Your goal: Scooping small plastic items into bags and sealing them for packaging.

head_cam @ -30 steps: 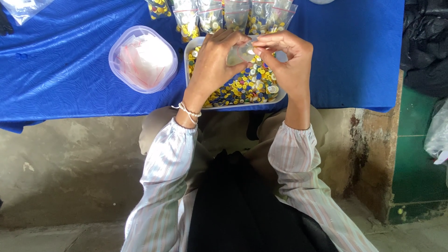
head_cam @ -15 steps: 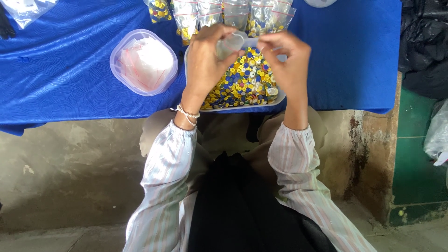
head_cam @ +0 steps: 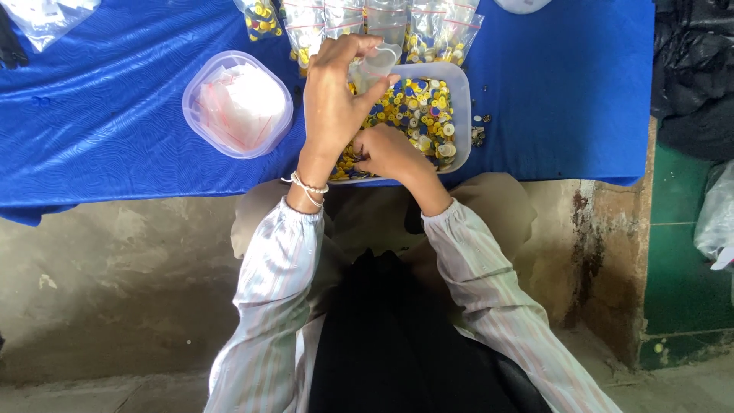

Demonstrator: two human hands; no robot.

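Note:
My left hand is raised over a clear tray and holds a small clear plastic bag by its top. The tray is full of yellow, blue and white buttons. My right hand is down in the near part of the tray, fingers curled into the buttons. What it has between its fingers is hidden.
A round clear tub with folded clear bags sits left of the tray on the blue cloth. A row of filled button bags lies along the far edge. A few loose buttons lie right of the tray.
Both hands were up together at the small bag. Now my right hand has dropped into the buttons and my left hand alone holds the bag.

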